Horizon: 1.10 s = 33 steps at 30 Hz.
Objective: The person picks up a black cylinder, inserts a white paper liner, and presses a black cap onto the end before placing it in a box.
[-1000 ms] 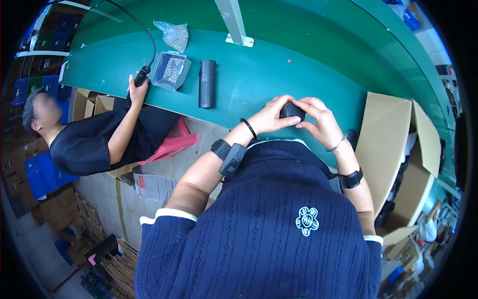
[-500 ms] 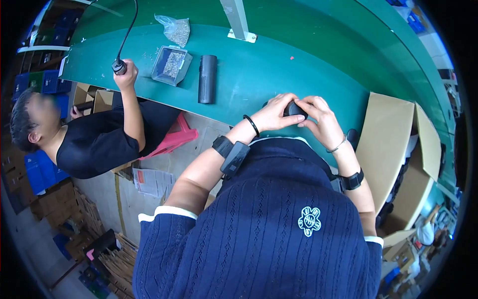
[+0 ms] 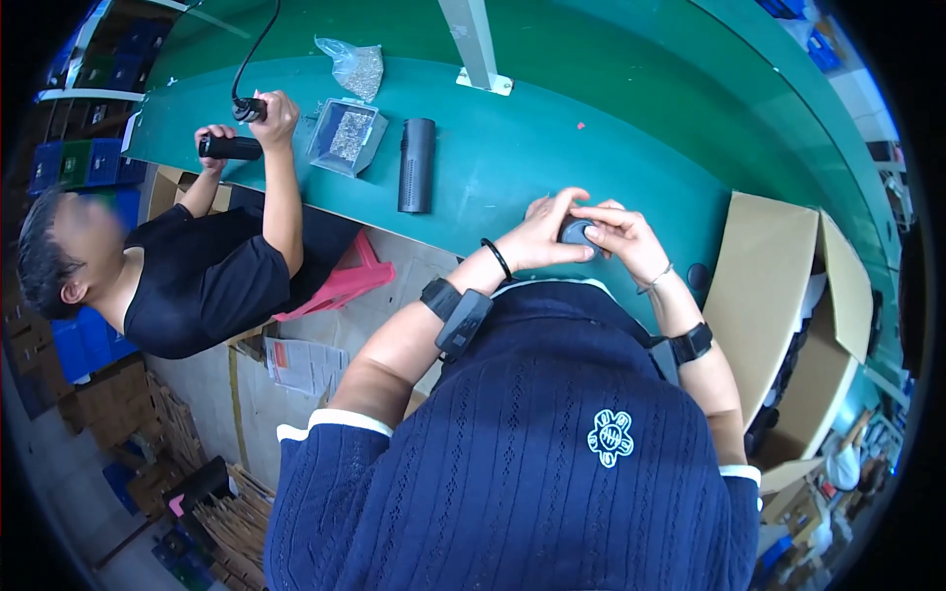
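Note:
Close to my body, at the table's near edge, both my hands surround a dark grey part with a round end [image 3: 574, 232]. My left hand [image 3: 537, 234] curves about its left side, thumb along the near side. From the right, my right hand [image 3: 628, 241] grips it, with thumb and fingers pressed on the round end. My fingers hide most of its body, so its full shape cannot be made out. A small dark disc [image 3: 698, 276] lies right of my right wrist. To the left, a black perforated cylinder [image 3: 416, 165] lies on the green table [image 3: 493, 148].
A clear bin [image 3: 319, 150] of small metal pieces and a plastic bag [image 3: 367, 74] of similar pieces sit beyond the cylinder. A co-worker at left holds a corded tool [image 3: 248, 108] and a black cylinder [image 3: 230, 148]. An open cardboard box [image 3: 754, 286] stands right; a metal post [image 3: 471, 49] rises behind.
My fingers have shifted on the dark part, and more of its round end shows. The co-worker has brought a black cylinder up beneath the corded tool.

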Tool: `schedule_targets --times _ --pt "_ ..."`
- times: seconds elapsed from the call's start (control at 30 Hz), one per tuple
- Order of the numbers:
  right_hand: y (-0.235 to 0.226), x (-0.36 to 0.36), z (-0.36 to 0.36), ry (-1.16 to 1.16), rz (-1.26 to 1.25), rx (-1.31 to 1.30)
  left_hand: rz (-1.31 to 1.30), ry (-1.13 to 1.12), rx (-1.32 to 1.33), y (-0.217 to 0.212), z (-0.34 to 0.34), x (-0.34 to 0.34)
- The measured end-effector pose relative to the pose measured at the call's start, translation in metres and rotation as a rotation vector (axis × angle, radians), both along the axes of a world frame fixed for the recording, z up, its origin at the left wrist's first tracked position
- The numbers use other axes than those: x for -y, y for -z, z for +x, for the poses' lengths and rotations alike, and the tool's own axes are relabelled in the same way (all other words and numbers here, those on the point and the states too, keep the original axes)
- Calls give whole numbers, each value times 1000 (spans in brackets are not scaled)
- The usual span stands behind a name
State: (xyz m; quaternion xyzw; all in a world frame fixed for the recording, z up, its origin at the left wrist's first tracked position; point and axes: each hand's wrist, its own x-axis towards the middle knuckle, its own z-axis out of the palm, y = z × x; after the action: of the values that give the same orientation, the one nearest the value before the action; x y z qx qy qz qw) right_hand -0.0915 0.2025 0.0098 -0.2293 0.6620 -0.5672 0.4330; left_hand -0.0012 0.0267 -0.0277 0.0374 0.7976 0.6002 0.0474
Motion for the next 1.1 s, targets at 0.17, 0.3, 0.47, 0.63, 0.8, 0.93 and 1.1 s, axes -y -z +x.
schedule_targets --times 0.17,0.3,0.47,0.63,0.8,0.93,1.1 --pt "-9 10 -3 17 91 143 78 -86 -6 9 1 -8" --pt "-6 15 2 78 31 -62 287 -78 95 -4 -4 -4" --pt "16 8 -19 -112 5 290 495 -116 117 9 6 6" --pt "26 -7 -4 -227 104 -350 1090 -176 234 -1 2 24" --pt "42 -15 5 -85 6 49 1136 -463 299 -8 -8 30" --pt "46 -43 -52 365 19 -159 -694 -961 -30 31 16 97" --pt "139 -117 -206 766 357 -601 -442 -825 468 58 56 155"
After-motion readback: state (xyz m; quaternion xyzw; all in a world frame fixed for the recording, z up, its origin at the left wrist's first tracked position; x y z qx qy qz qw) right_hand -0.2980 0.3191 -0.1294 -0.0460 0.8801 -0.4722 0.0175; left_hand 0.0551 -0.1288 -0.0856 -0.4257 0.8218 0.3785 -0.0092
